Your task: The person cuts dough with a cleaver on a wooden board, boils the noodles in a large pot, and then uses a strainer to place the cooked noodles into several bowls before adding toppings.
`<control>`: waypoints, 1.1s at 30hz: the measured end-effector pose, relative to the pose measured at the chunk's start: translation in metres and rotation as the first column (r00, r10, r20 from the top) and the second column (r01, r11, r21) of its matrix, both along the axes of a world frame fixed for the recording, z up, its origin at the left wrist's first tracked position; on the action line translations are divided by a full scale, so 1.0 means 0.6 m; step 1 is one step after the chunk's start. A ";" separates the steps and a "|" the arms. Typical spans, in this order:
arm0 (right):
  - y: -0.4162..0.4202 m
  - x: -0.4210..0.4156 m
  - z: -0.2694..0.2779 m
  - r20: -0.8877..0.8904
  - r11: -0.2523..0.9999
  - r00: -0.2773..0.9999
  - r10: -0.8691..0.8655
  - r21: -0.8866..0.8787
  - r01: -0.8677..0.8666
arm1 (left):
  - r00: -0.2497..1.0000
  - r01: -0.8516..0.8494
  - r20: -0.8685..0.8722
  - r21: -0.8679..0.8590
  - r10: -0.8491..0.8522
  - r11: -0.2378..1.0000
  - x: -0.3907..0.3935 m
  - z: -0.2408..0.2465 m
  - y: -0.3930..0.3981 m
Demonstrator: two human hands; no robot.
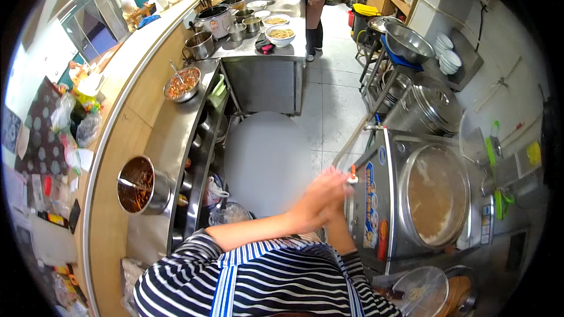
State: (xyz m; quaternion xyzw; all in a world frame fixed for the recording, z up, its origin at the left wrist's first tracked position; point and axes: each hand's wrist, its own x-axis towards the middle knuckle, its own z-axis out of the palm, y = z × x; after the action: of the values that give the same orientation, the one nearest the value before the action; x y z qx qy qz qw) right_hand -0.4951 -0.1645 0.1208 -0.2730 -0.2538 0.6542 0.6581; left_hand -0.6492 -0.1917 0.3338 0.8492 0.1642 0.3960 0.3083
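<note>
My left hand [315, 200] reaches across my body and overlaps my right hand [343, 196]. Both are blurred, and whether anything lies between them is hidden. They are in front of a steel boiling cooker [374, 171], close to a small valve [351, 179] with an orange lever; contact with it cannot be made out. Cloudy brown liquid [436, 198] with pale foam fills the cooker's round well. I wear a striped apron [260, 253] over a striped top.
A steel pot of dark red sauce [141, 185] and a bowl of chopped vegetables [183, 83] stand along the left counter. Noodle bowls [281, 35] sit on the far counter, where a person [315, 4] stands. A lidded steel stockpot [423, 105] is beyond the cooker. A grey blur covers part of the floor.
</note>
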 end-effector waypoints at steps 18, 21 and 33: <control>0.615 0.234 0.090 0.828 0.911 0.438 0.351 -0.410 0.044 | 0.687 0.164 0.201 -0.979 0.699 0.120 -0.057 -0.260 0.939; 0.705 0.208 0.141 0.855 0.902 0.331 0.399 -0.431 0.024 | 0.470 0.388 0.396 -0.895 0.789 0.218 -0.089 -0.259 1.100; 0.736 0.074 0.081 0.762 0.760 0.313 0.568 -0.631 0.157 | 0.394 0.386 0.233 -0.920 0.889 0.070 -0.127 -0.324 1.404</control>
State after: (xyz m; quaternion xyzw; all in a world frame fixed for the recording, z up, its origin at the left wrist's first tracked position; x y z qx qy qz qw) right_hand -0.4508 0.2769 0.1691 -0.7505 -0.3937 0.5032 0.1688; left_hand -0.7255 0.6505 0.1396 0.0215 0.3874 0.6023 0.6976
